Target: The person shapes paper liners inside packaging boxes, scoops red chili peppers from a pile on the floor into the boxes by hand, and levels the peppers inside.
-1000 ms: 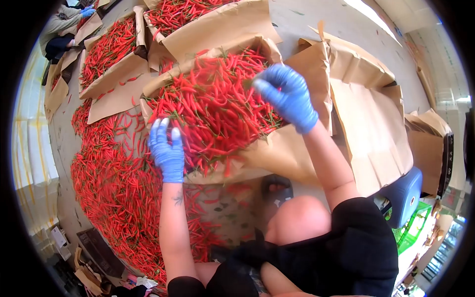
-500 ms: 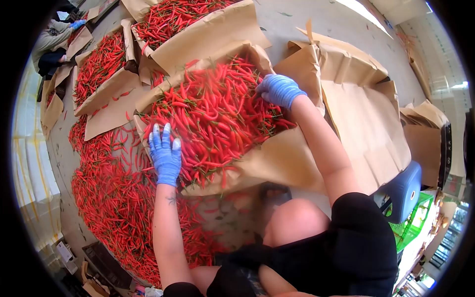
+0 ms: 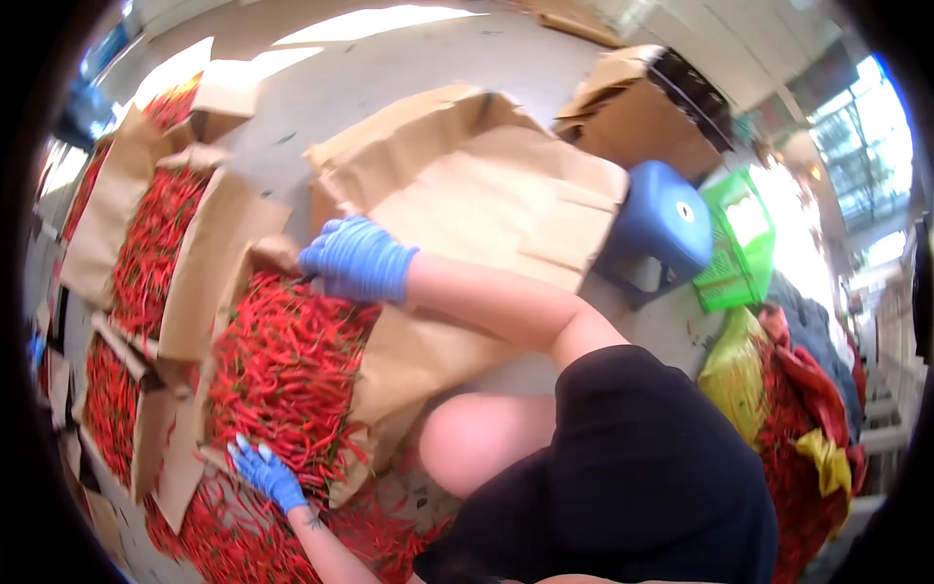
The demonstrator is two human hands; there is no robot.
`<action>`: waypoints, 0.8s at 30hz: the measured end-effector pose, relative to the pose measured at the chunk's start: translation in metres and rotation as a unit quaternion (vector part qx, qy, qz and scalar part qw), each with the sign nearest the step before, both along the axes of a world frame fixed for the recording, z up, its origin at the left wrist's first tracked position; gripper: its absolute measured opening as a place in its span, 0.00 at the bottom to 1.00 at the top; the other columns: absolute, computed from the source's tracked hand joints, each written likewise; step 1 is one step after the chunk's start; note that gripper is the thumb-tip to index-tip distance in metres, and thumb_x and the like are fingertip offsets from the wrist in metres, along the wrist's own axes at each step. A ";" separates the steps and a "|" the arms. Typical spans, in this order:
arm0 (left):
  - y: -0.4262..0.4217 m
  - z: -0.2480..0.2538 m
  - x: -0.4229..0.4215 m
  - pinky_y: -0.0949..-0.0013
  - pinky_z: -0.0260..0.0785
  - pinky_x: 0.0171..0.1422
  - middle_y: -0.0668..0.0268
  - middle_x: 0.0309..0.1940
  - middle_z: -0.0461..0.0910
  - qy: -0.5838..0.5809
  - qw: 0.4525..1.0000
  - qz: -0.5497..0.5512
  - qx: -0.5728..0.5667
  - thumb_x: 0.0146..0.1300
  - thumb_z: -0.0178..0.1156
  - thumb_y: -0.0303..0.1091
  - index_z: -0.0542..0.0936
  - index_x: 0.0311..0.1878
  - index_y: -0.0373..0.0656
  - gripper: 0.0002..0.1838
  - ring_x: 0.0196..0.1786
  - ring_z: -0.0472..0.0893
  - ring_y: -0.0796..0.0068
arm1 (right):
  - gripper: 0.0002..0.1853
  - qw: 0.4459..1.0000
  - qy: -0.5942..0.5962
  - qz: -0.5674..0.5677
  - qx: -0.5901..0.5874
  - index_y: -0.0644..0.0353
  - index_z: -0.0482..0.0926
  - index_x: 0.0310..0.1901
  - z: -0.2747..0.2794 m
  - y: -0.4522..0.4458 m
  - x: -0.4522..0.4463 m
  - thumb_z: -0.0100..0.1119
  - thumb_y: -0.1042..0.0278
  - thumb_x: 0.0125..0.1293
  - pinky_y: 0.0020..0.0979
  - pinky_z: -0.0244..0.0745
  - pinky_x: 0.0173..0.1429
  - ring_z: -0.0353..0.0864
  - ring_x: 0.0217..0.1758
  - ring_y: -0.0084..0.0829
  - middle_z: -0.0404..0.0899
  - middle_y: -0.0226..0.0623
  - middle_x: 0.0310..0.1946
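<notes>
Red chili peppers with green stems fill a cardboard box lined with brown paper. My left hand, in a blue glove with pale fingertips, lies with fingers spread on the chilies at the near edge of this box. At the box's far corner is my right hand, also gloved in blue. Its fingers are curled in, and what they hold, if anything, is hidden. Right beside that hand stands another paper-lined box, with bare brown paper showing inside.
More chili-filled boxes stand to the left. Loose chilies cover the floor at lower left. A blue stool, a green crate and a cardboard carton are to the right. Yellow sacking lies near more chilies.
The view has swung to the right, so the boxes appear further left and the stool and crate show fully. Both hands remain at the same chili box, the left spread and the right curled.
</notes>
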State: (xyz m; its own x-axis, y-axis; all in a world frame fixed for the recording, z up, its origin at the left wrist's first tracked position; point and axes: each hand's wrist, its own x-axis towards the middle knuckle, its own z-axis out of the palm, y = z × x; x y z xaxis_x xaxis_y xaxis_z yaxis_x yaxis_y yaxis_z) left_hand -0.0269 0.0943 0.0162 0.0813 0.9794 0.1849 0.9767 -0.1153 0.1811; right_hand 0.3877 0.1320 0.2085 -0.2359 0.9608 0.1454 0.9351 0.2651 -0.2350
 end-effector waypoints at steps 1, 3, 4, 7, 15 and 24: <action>0.002 -0.001 -0.002 0.56 0.47 0.71 0.55 0.69 0.55 0.016 1.000 0.000 0.005 0.69 0.43 0.44 0.61 0.68 0.49 0.25 0.69 0.56 0.55 | 0.09 0.996 0.033 0.015 0.086 0.47 0.80 0.36 0.023 -0.027 0.019 0.59 0.59 0.53 0.38 0.73 0.47 0.79 0.39 0.35 0.79 0.32 0.30; 0.010 -0.014 -0.012 0.57 0.51 0.69 0.54 0.68 0.56 0.037 0.999 -0.001 0.007 0.69 0.43 0.45 0.61 0.68 0.48 0.26 0.68 0.58 0.55 | 0.09 0.944 0.037 0.016 0.329 0.48 0.78 0.35 0.082 -0.095 0.070 0.64 0.64 0.50 0.37 0.73 0.43 0.76 0.37 0.34 0.76 0.29 0.32; 0.014 -0.013 -0.014 0.57 0.53 0.69 0.54 0.68 0.56 0.053 0.998 0.007 -0.017 0.69 0.43 0.45 0.60 0.68 0.48 0.26 0.68 0.59 0.55 | 0.11 0.914 0.010 -0.023 0.406 0.50 0.78 0.36 0.118 -0.129 0.095 0.66 0.68 0.48 0.36 0.72 0.43 0.76 0.37 0.33 0.77 0.29 0.32; -0.005 0.027 0.017 0.44 0.62 0.57 0.52 0.58 0.70 0.107 0.982 -0.072 0.140 0.68 0.44 0.52 0.71 0.61 0.47 0.25 0.56 0.71 0.48 | 0.12 0.856 -0.161 -0.190 0.453 0.55 0.79 0.38 0.216 -0.237 0.175 0.66 0.74 0.50 0.31 0.72 0.44 0.77 0.35 0.31 0.79 0.31 0.31; 0.006 0.011 -0.004 0.58 0.48 0.71 0.51 0.68 0.55 -0.063 0.997 -0.029 -0.045 0.68 0.46 0.45 0.61 0.68 0.46 0.27 0.70 0.56 0.53 | 0.45 0.623 -0.234 -0.742 -0.077 0.59 0.57 0.67 0.163 -0.436 0.423 0.65 0.49 0.50 0.40 0.67 0.61 0.70 0.60 0.46 0.70 0.56 0.56; -0.006 0.053 -0.002 0.61 0.53 0.70 0.52 0.66 0.58 -0.180 0.978 -0.007 -0.108 0.61 0.56 0.36 0.65 0.65 0.47 0.28 0.68 0.59 0.55 | 0.15 0.991 0.129 -0.035 0.007 0.56 0.78 0.44 0.026 -0.054 0.076 0.63 0.66 0.54 0.35 0.74 0.47 0.78 0.44 0.41 0.79 0.39 0.42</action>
State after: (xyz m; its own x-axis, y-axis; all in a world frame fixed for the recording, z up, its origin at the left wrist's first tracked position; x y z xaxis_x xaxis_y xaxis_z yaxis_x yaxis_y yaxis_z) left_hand -0.0290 0.0881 0.0691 0.0632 0.9980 -0.0073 0.8441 -0.0495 0.5339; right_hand 0.4638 0.0785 0.2343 -0.1221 0.9710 0.2058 0.8610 0.2067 -0.4647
